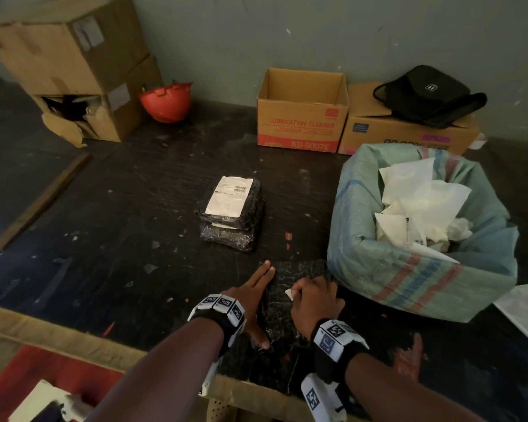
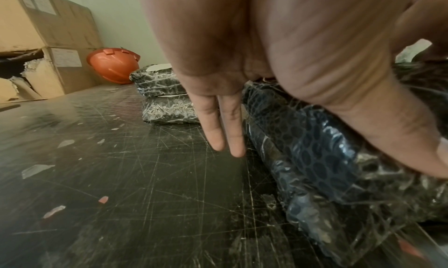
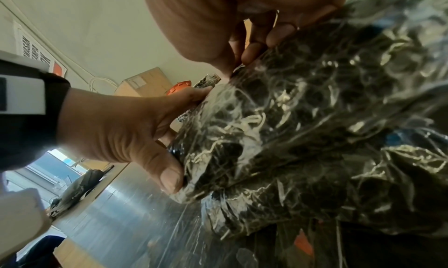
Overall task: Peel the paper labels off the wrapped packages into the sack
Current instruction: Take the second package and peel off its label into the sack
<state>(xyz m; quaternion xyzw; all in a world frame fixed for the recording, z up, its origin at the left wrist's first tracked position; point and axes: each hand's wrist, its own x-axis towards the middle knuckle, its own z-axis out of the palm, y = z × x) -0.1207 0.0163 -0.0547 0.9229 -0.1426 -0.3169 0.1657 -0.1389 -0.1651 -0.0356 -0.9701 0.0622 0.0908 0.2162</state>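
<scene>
A black bubble-wrapped package [image 1: 299, 269] lies near the table's front edge, beside the sack. My left hand [image 1: 256, 300] lies against its left side with straight fingers [image 2: 218, 122], thumb on the near corner. My right hand [image 1: 311, 296] is curled on top of the package [image 3: 315, 118] and pinches a small white label scrap [image 1: 288, 293]. The green woven sack [image 1: 409, 275] at the right holds several peeled white labels [image 1: 421, 202]. A stack of two wrapped packages [image 1: 229, 226] sits mid-table, with a paper label [image 1: 229, 194] on the top one.
An open "Lubrication Cleaner" carton [image 1: 302, 117] and a closed box under a black bag [image 1: 427, 92] stand at the back. A red hard hat [image 1: 165, 102] and large stacked cartons [image 1: 67, 56] are back left. A wooden strip [image 1: 40, 202] lies left; a loose white sheet [image 1: 521, 309] lies right.
</scene>
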